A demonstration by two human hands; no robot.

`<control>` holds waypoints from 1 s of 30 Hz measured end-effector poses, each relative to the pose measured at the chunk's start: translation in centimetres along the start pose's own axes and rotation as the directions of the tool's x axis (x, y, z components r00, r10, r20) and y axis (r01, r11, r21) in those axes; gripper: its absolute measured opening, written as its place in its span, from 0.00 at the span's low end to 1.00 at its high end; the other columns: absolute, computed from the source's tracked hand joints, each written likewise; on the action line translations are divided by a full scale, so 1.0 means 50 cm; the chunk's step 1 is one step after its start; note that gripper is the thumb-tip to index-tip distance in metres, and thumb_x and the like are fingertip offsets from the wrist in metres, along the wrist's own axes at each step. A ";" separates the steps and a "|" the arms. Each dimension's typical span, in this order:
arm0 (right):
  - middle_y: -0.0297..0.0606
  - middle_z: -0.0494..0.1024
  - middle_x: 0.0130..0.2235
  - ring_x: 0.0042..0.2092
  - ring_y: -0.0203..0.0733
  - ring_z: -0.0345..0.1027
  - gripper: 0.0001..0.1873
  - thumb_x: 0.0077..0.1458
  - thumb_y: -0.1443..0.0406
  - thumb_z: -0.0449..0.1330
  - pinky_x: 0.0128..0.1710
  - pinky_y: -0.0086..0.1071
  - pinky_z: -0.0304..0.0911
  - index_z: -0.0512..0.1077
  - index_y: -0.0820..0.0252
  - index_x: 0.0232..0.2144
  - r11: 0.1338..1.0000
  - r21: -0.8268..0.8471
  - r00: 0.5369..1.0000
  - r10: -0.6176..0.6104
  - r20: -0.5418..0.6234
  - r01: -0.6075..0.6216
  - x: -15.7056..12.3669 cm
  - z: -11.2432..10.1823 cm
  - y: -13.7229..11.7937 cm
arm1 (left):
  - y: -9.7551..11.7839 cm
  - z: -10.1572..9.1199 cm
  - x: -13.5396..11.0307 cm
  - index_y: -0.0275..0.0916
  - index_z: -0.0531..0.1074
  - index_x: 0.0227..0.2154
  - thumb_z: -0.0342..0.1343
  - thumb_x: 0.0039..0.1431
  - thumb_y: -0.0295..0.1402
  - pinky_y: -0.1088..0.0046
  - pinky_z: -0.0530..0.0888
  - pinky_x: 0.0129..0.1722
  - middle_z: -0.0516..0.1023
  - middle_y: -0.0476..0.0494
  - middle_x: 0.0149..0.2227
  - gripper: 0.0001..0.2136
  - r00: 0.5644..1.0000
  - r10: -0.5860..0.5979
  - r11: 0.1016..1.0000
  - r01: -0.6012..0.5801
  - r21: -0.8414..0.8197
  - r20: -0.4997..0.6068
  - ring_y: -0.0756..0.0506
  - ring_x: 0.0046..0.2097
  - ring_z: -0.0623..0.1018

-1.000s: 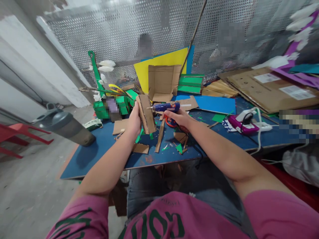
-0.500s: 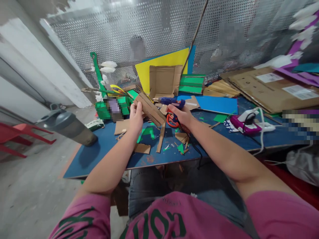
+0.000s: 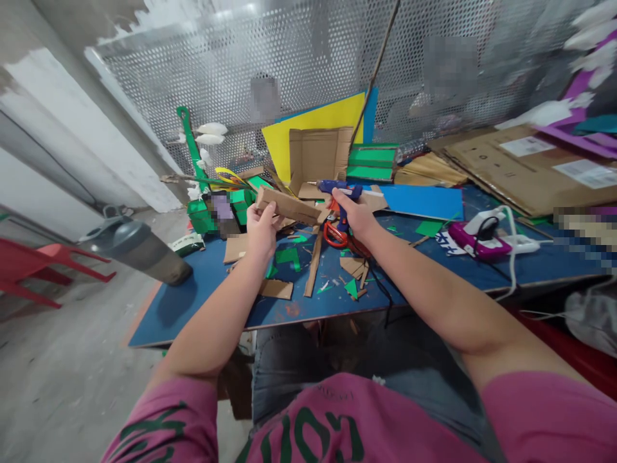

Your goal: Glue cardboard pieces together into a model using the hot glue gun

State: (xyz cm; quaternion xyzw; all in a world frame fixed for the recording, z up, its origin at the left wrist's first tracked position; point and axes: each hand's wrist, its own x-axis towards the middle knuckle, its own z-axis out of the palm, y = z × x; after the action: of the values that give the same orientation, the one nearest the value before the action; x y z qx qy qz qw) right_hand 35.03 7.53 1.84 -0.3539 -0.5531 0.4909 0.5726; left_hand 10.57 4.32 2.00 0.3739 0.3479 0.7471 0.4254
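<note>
Head view:
- Left hand (image 3: 263, 231) closed on the near-left end of a folded cardboard piece (image 3: 289, 206), which is held above the table, long side roughly level, far end tipped right.
- Right hand (image 3: 357, 217) wrapped round the grip of a blue glue gun (image 3: 337, 188). Its nozzle points left, just beside the right end of the cardboard piece; contact cannot be told.
- Both are over the middle of the blue table (image 3: 193, 289), beyond the near edge.
- Below the hands: orange-handled scissors (image 3: 334, 236), a loose cardboard strip (image 3: 314, 263), green paper scraps (image 3: 288, 256).
- Left: a grey shaker bottle (image 3: 139, 247) lying tilted off the table corner; red chair (image 3: 29, 263) further left.
- Far side: green craft model (image 3: 202, 212), yellow sheet (image 3: 313, 125), open cardboard box (image 3: 315, 154), blue sheet (image 3: 419, 200), all against a perforated metal screen (image 3: 216, 58).
- Right: a pink and white device (image 3: 477, 235) with a white cable; a flat carton (image 3: 525, 167) behind it.
- Writing: white labels on the flat carton, too small to read. Green letters on the pink shirt (image 3: 337, 418), cut off by the lower edge, not legible.
</note>
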 end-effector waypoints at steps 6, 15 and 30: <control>0.30 0.74 0.24 0.26 0.37 0.68 0.36 0.47 0.31 0.73 0.38 0.39 0.81 0.75 0.54 0.32 0.950 0.296 0.990 0.125 -0.064 -0.101 0.010 0.012 -0.011 | 0.005 -0.006 0.001 0.50 0.65 0.50 0.71 0.56 0.41 0.65 0.83 0.53 0.78 0.46 0.61 0.24 0.998 0.069 0.996 -0.070 -0.050 -0.007 0.44 0.60 0.80; 0.31 0.65 0.22 0.25 0.39 0.63 0.44 0.52 0.21 0.55 0.30 0.39 0.71 0.76 0.54 0.33 0.988 0.156 1.000 -0.006 0.025 0.002 0.007 0.005 -0.018 | 0.015 0.004 -0.024 0.52 0.72 0.54 0.70 0.54 0.43 0.65 0.82 0.53 0.78 0.45 0.62 0.25 0.997 0.039 0.999 -0.037 -0.036 0.065 0.40 0.63 0.79; 0.30 0.64 0.19 0.22 0.38 0.61 0.42 0.54 0.23 0.58 0.27 0.38 0.67 0.73 0.53 0.28 0.971 0.234 0.999 -0.050 -0.013 0.052 0.008 0.005 -0.019 | 0.019 0.001 -0.013 0.49 0.79 0.52 0.63 0.65 0.58 0.50 0.85 0.56 0.80 0.42 0.63 0.22 0.958 -0.249 0.965 0.258 -0.047 0.145 0.34 0.64 0.80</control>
State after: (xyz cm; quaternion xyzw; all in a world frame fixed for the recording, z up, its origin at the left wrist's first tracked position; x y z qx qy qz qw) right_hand 34.90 7.64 2.88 -0.2711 -0.4982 0.5368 0.6247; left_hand 10.48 3.37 2.63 0.3627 0.3380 0.6699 0.5527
